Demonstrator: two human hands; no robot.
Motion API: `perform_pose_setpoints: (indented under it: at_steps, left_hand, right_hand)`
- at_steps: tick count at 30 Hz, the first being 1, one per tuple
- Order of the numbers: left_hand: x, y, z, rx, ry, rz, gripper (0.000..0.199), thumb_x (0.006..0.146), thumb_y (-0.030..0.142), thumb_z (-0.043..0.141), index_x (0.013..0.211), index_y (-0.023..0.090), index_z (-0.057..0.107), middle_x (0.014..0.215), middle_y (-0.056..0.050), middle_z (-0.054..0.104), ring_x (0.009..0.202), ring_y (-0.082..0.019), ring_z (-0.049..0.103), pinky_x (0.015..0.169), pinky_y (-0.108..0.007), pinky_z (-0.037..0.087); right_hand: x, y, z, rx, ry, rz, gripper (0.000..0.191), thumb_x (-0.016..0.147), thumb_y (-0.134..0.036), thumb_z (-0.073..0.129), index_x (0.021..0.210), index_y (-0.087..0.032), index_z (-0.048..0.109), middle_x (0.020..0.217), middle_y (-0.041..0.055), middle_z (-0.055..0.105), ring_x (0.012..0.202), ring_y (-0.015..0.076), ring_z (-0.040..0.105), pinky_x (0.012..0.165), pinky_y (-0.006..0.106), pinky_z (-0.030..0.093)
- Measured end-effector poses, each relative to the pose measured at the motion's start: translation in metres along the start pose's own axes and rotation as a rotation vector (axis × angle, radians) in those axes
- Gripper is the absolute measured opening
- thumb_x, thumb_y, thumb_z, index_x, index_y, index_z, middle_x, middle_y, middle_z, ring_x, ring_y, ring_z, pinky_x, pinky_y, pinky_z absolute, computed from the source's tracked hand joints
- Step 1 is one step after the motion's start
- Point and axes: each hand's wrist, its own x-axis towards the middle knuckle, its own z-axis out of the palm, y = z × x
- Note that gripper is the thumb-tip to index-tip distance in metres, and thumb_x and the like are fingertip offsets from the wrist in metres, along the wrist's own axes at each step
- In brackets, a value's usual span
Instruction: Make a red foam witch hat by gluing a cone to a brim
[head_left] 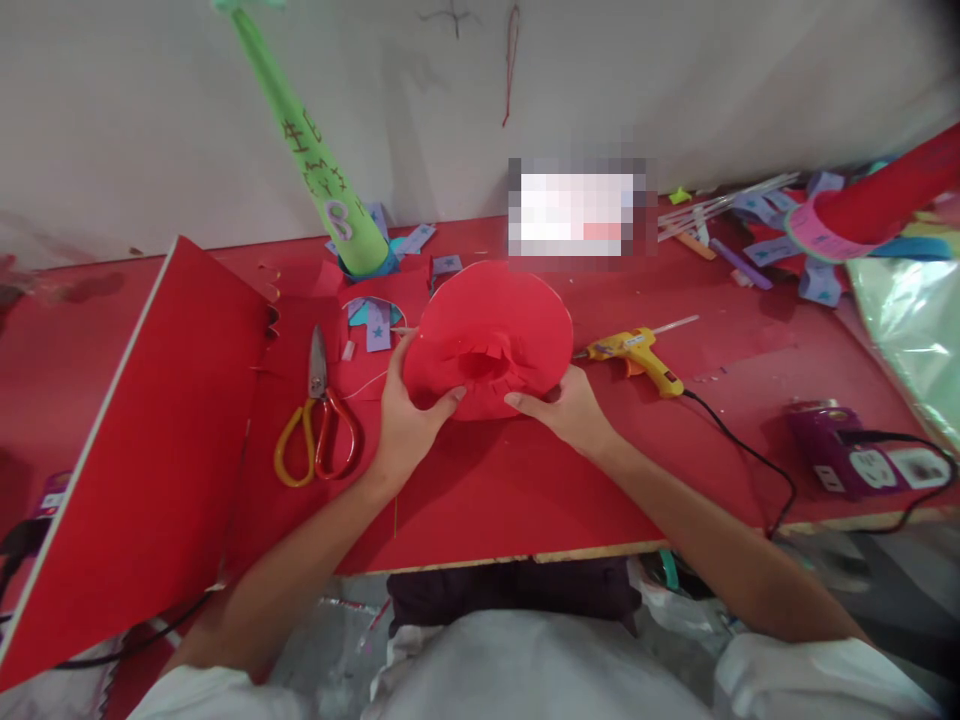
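Between my two hands I hold a round red foam disc (491,300) with a hole in its middle and cut tabs around that hole. My left hand (420,410) grips its lower left edge, thumb on the upper face and fingers underneath. On the lower right edge, my right hand (574,410) has the same kind of hold. Left of my left hand lie large scissors (317,400) with one orange and one red handle. A yellow glue gun (637,352) rests just right of my right hand, its nozzle pointing toward the disc.
A green paper cone (322,185) stands behind on the left. An upright red board (142,450) borders the left side. At the right are a red cone with a pink band (832,235), a purple power box (844,450) and the glue gun's black cord (750,450).
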Motion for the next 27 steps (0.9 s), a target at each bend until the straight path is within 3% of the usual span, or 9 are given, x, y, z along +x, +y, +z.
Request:
perform_pose_setpoints:
  at_steps: [3, 8, 15, 21, 27]
  left_hand:
    - [-0.002, 0.004, 0.001, -0.031, -0.021, -0.003, 0.085, 0.082, 0.048, 0.091, 0.155, 0.031, 0.051, 0.160, -0.012, 0.058, 0.153, -0.035, 0.055, 0.130, -0.063, 0.043]
    - [-0.005, 0.002, 0.002, -0.043, -0.027, -0.024, 0.087, 0.083, 0.049, 0.090, 0.157, 0.030, 0.049, 0.162, -0.014, 0.057, 0.153, -0.035, 0.055, 0.130, -0.063, 0.042]
    - [-0.004, 0.004, 0.006, -0.066, -0.039, -0.041, 0.085, 0.079, 0.052, 0.093, 0.150, 0.025, 0.055, 0.153, -0.016, 0.065, 0.142, -0.034, 0.065, 0.124, -0.060, 0.050]
    - [-0.003, 0.007, 0.003, -0.011, -0.037, -0.023, 0.080, 0.084, 0.050, 0.090, 0.152, 0.026, 0.054, 0.153, -0.015, 0.066, 0.144, -0.033, 0.064, 0.124, -0.059, 0.051]
    - [-0.002, 0.007, 0.002, -0.028, -0.042, -0.021, 0.079, 0.084, 0.050, 0.089, 0.152, 0.027, 0.055, 0.155, -0.014, 0.064, 0.145, -0.034, 0.064, 0.124, -0.059, 0.051]
  right_hand:
    - [-0.001, -0.003, 0.003, -0.063, 0.038, -0.023, 0.033, 0.076, -0.046, 0.092, 0.095, -0.023, 0.078, 0.098, 0.0074, 0.086, 0.094, 0.0314, 0.081, 0.082, 0.045, 0.069]
    - [-0.002, -0.003, 0.007, -0.029, 0.059, -0.034, 0.025, 0.080, -0.041, 0.088, 0.095, -0.023, 0.079, 0.101, 0.0075, 0.086, 0.096, 0.0312, 0.081, 0.086, 0.046, 0.070]
    - [-0.003, -0.002, 0.009, -0.038, 0.041, -0.049, 0.022, 0.080, -0.042, 0.086, 0.092, -0.024, 0.080, 0.094, 0.0063, 0.086, 0.089, 0.0301, 0.081, 0.082, 0.045, 0.070]
    - [-0.004, -0.002, 0.011, -0.026, 0.024, -0.071, 0.020, 0.082, -0.042, 0.085, 0.093, -0.025, 0.080, 0.096, 0.0048, 0.085, 0.088, 0.0289, 0.081, 0.081, 0.044, 0.069]
    - [-0.004, -0.004, 0.007, -0.078, 0.008, -0.039, 0.022, 0.083, -0.045, 0.085, 0.083, -0.023, 0.078, 0.082, 0.0047, 0.082, 0.081, 0.0281, 0.079, 0.072, 0.041, 0.067]
